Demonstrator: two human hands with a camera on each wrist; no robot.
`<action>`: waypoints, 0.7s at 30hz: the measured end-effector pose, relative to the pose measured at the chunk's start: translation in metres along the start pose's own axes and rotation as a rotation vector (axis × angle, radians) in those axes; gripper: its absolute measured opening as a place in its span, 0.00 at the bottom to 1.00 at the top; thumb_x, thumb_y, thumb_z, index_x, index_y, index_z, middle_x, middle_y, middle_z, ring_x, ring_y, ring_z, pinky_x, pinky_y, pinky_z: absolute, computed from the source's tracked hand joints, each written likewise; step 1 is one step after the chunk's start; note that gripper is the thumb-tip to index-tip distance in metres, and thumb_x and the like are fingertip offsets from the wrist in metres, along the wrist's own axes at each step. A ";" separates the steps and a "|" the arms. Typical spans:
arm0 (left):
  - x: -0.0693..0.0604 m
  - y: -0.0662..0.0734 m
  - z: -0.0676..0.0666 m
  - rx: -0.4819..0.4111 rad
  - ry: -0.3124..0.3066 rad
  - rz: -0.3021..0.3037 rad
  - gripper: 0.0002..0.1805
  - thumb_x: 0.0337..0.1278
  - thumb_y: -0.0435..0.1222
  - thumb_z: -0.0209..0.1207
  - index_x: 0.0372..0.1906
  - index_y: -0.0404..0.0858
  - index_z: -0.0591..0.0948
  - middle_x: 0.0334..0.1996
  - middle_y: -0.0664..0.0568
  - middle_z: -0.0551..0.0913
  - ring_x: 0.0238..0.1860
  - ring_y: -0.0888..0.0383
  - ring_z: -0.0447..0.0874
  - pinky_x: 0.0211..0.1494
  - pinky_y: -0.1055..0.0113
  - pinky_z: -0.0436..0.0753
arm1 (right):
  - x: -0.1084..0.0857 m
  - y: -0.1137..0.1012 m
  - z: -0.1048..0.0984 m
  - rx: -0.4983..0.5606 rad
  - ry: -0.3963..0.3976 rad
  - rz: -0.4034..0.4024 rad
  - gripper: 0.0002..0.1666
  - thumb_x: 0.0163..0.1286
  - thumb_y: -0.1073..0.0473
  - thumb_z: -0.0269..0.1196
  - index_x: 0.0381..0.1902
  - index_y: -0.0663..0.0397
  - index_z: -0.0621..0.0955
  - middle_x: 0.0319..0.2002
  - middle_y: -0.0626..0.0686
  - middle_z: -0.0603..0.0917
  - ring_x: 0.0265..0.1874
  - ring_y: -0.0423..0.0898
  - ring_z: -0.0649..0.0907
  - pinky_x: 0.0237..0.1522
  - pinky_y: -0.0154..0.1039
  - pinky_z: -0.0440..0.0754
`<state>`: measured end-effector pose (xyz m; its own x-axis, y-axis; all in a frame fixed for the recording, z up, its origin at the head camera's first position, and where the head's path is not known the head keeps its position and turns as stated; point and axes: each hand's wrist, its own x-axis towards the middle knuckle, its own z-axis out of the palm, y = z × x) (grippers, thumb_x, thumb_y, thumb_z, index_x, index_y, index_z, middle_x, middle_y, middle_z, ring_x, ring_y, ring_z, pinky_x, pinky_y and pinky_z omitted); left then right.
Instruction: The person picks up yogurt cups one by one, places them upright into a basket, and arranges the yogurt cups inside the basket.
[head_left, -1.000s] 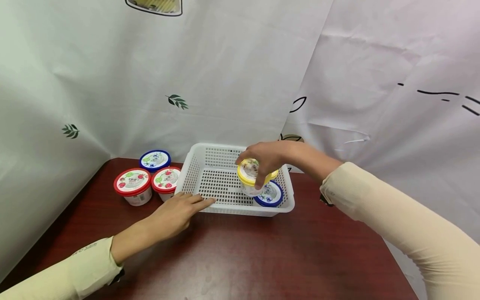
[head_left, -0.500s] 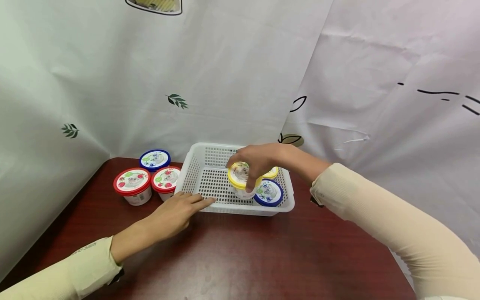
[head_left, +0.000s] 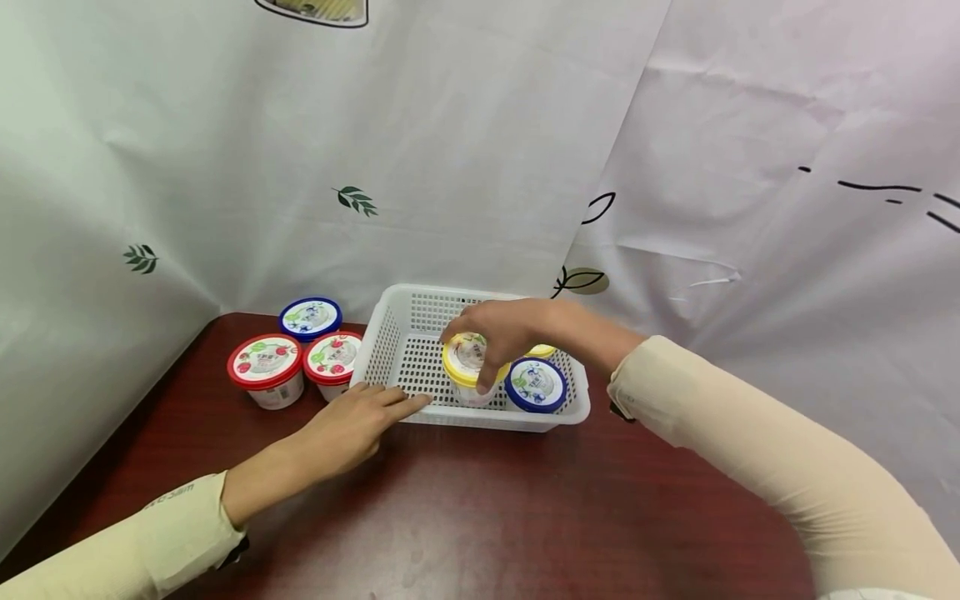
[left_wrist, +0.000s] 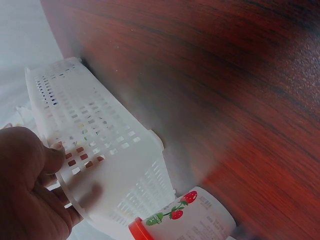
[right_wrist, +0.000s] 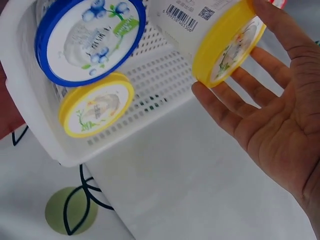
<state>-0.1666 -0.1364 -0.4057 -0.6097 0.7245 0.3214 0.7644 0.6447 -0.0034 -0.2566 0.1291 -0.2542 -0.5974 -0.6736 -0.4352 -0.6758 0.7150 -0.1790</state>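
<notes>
In the head view my right hand [head_left: 504, 333] grips a yellow-lidded tub [head_left: 467, 357] by its lid inside the white basket [head_left: 468, 418]. The right wrist view shows fingers and thumb spread around the yellow lid [right_wrist: 227, 50], the tub tilted in that view. My left hand [head_left: 352, 425] holds the basket's front left rim; in the left wrist view its thumb lies on the outer wall [left_wrist: 110, 165]. Right of the held tub are a blue-lidded tub [head_left: 537, 385] and, behind it, another yellow-lidded tub [head_left: 542, 351], partly hidden by my right arm.
Left of the basket, two red-lidded tubs [head_left: 265, 363] [head_left: 332, 358] and a blue-lidded tub [head_left: 310, 318] stand on the dark red table [head_left: 480, 508]. A patterned white cloth [head_left: 465, 167] hangs behind the table.
My right hand has moved left with the yellow-lidded tub, away from the blue-lidded one in the basket. The left hand and the basket have stayed in place.
</notes>
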 end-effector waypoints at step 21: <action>0.000 0.000 0.002 0.013 0.020 0.006 0.41 0.50 0.20 0.70 0.73 0.44 0.86 0.52 0.52 0.91 0.55 0.49 0.90 0.58 0.49 0.86 | 0.019 0.017 0.040 0.042 0.043 0.004 0.55 0.61 0.50 0.87 0.84 0.42 0.76 0.82 0.57 0.76 0.80 0.57 0.77 0.81 0.53 0.78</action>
<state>-0.1667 -0.1360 -0.4082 -0.6009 0.7231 0.3407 0.7649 0.6439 -0.0176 -0.2627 0.1358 -0.3010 -0.6186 -0.6777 -0.3976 -0.6552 0.7242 -0.2151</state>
